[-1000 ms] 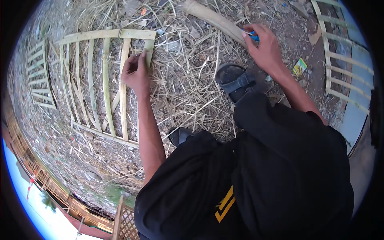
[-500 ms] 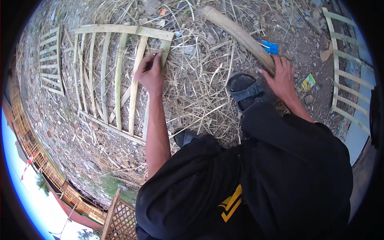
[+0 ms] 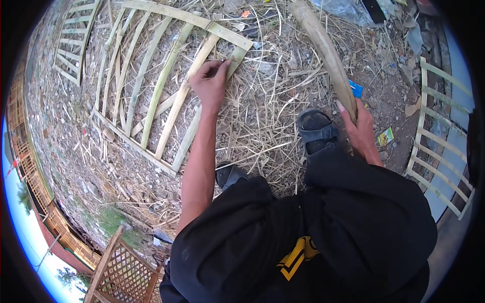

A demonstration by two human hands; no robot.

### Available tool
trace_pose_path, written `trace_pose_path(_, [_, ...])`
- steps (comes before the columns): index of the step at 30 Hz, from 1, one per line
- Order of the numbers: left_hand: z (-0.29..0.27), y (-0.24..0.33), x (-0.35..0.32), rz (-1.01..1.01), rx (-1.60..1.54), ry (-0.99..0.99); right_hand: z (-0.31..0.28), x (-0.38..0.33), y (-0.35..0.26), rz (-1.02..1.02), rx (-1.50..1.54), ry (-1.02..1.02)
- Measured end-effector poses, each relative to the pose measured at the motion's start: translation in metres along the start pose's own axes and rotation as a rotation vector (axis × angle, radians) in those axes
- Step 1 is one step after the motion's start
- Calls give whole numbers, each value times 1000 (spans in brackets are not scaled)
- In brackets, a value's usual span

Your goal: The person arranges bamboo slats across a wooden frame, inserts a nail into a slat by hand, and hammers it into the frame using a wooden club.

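A frame of pale bamboo slats [image 3: 187,18] lies on the straw-strewn ground to the left. My left hand [image 3: 209,86] is above its near right corner, thumb and fingers pinched over a slat. Something small and dark shows at the fingertips, too small to name. On the right, my right hand [image 3: 359,132] is wrapped round the near end of a thick wooden stick [image 3: 327,53], which points away from me. Part of that end is hidden in the palm. My sandalled right foot [image 3: 317,132] stands just left of this hand.
Another slatted frame [image 3: 423,96] leans at the right by a pale surface. A third frame [image 3: 87,43] lies far left. A blue packet [image 3: 356,89] and a yellow-green packet [image 3: 385,137] lie near the stick. A brown lattice panel [image 3: 126,275] stands at lower left.
My right hand has closed round the stick's end, where before it lay over it, and the stick now points more straight ahead. My left hand keeps its pinch at the frame's corner. The view has shifted.
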State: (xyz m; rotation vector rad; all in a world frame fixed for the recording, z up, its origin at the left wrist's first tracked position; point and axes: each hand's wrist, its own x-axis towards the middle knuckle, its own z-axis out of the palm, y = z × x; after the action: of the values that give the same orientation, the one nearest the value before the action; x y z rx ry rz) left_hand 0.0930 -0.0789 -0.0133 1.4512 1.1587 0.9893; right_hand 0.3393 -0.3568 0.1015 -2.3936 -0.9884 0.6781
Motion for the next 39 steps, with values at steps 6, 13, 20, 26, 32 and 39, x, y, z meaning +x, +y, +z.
trace_pose_path(6, [2,9,-3,151,98,19,5,9,-58,-81,124,-111])
trace_pose_path(13, [-5,12,-1,90,79,12,17,19,-91,-327,89,-255])
trace_pose_path(20, [3,16,-10,173,96,32,30,12,-95,-202,102,-385])
trace_pose_path(26, [-2,15,-7,176,63,32,30,12,-105,-159,70,-395])
trace_pose_path(32, [-6,14,-7,160,23,46,34,14,-105,-217,25,-384])
trace_pose_path(39, [-4,11,-7,147,26,34,37,12,-93,-304,-20,-346])
